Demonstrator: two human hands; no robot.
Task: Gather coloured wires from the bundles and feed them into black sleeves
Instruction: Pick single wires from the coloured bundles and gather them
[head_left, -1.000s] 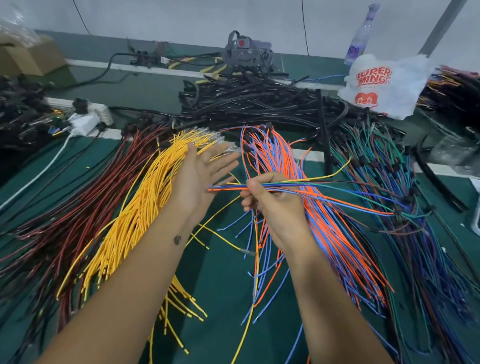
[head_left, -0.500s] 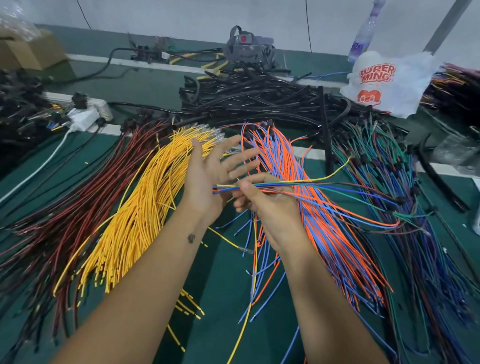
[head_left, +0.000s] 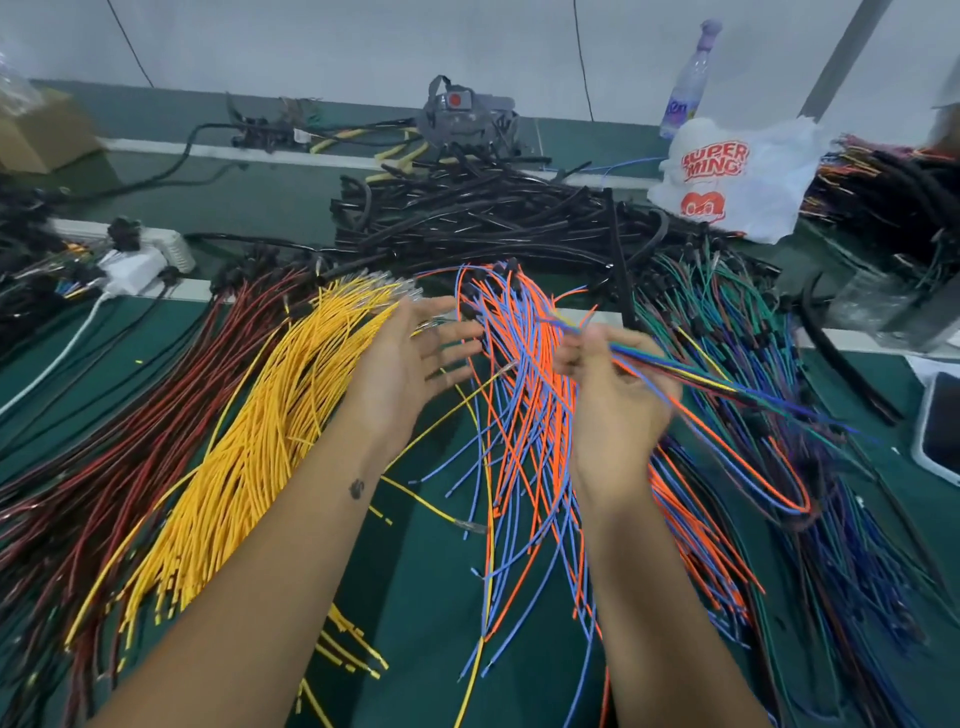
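While gathering goes on, right hand (head_left: 613, 410) clamped round a small mixed set of wires (head_left: 675, 371) — blue, orange, yellow, green among them — lifted off the bench and trailing away to the right. Left hand (head_left: 410, 358) spread wide, palm toward the right hand, fingers (head_left: 457, 332) splayed, gripping nothing; poised just beside the tips of the held set.

Step in hand, by judgement: collecting and evening up one set, sleeving not yet begun. No sleeve in either hand.

Source bundles fanned on green bench (head_left: 431, 571): dark red bundle (head_left: 104, 467) far left, yellow bundle (head_left: 249, 441) under left forearm, orange and blue bundle (head_left: 530, 415) between the hands, green and dark blue bundle (head_left: 779, 389) to the right. Black sleeves (head_left: 483, 218) heaped well beyond the bundles, out past both hands.

Next move probably: square the wire ends against the open left palm, then reach forward with the left for one sleeve. Calls for tips flush and tight, else snagging at the sleeve mouth.

Containers: white printed plastic bag (head_left: 737, 176) at back right, contents hidden. Cardboard box (head_left: 47, 135) back left, contents not visible.
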